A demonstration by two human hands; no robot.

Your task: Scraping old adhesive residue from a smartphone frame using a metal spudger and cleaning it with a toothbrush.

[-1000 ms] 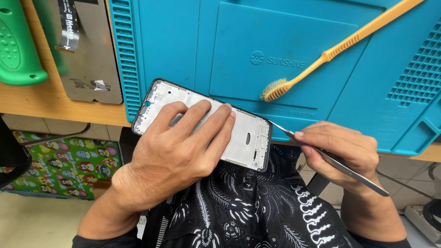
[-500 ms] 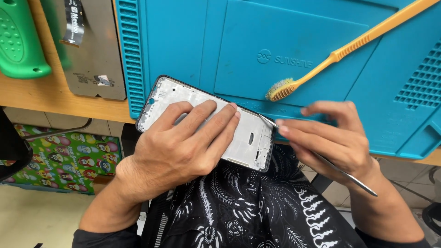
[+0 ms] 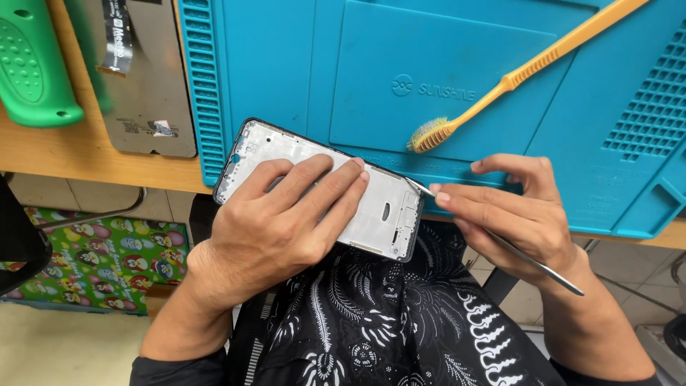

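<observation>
- Head view: you are pressing your left hand (image 3: 275, 225) flat over the white phone mid-frame (image 3: 321, 189), fingers spread and laid along its length and gripping nothing else; I judge this is to keep the frame from sliding while you work on its end.
- The phone mid-frame is lying tilted across the near edge of the blue silicone repair mat (image 3: 443, 93), half overhanging your lap, which is bringing its right end close to your working hand.
- Your right hand (image 3: 518, 214), just right of the frame, is pinching thin metal tweezers (image 3: 500, 243) between thumb and fingers, closed tight; their tip is touching the frame's upper right corner.
- An orange brush (image 3: 522, 71) is lying on the mat above the frame, within reach.
- Left of the frame, a grey display panel (image 3: 143, 86) and a green handle (image 3: 32, 64) are resting on the wooden bench (image 3: 78, 154).
</observation>
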